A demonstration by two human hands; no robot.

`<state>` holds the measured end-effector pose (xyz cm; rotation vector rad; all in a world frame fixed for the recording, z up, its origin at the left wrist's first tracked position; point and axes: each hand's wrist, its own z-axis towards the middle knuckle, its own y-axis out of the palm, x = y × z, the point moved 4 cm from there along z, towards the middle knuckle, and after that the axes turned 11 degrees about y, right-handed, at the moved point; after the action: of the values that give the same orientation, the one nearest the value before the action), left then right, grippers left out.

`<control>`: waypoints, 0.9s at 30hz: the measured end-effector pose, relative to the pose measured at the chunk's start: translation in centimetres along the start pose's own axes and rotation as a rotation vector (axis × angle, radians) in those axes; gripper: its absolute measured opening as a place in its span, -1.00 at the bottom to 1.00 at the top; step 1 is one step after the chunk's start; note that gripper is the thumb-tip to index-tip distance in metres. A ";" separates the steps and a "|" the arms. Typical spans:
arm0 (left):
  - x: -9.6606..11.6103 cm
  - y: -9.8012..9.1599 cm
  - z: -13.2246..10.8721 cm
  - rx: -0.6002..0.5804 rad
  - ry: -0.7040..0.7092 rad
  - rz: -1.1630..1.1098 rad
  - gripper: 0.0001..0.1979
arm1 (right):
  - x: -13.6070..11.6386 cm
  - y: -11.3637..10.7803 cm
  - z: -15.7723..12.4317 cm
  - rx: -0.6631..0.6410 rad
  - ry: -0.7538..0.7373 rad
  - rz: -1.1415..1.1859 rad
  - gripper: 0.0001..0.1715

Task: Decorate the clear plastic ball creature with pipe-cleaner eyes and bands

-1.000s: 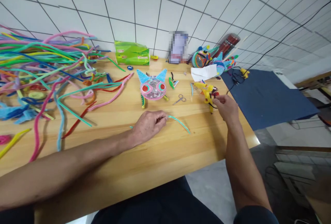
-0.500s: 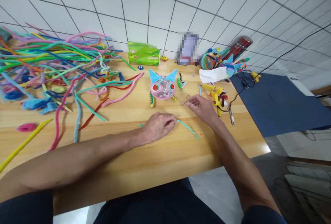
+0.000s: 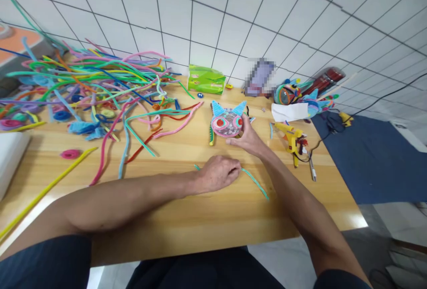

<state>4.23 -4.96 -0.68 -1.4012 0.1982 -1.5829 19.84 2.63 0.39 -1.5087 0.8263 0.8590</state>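
Observation:
A green pipe cleaner (image 3: 256, 180) passes through the closed fingers of my left hand (image 3: 220, 173), low over the table. One end shows to the right of the fist; a short bit of the other end shows left of it. My right hand (image 3: 248, 138) grips the right side of a round craft figure (image 3: 227, 124), with the thumb along its lower front. The figure has pointed blue ears, red eyes ringed in pink and light green, and a clear, sparkly body edged in pink. The fingers behind the figure are partly hidden.
A heap of coloured pipe cleaners (image 3: 100, 75) spreads over the left. Behind stand a green tissue pack (image 3: 206, 80) and a blurred-out phone (image 3: 260, 78). At right lie a yellow glue gun (image 3: 291, 138) with its cord, a white paper (image 3: 289, 112) and other craft figures (image 3: 287, 93).
My right hand has let go of the small metal scissors and moved onto the craft figure. The left hand still holds the pipe cleaner. The view has shifted left.

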 end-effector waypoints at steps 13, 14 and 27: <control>-0.1 0.0 0.3 -0.054 -0.027 0.054 -0.80 | 0.2 -8.5 9.5 0.524 0.053 -0.064 0.06; -0.1 0.0 0.3 -0.055 -0.026 0.060 -0.81 | 0.5 -8.4 10.5 0.533 0.095 -0.117 0.07; -0.1 -0.3 0.4 -0.045 0.038 0.117 -0.79 | 2.4 -5.0 4.2 0.416 0.164 -0.547 -0.47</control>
<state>4.41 -4.53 -0.44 -1.3701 0.3349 -1.5168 25.09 7.25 0.35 -1.3417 0.6126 0.1471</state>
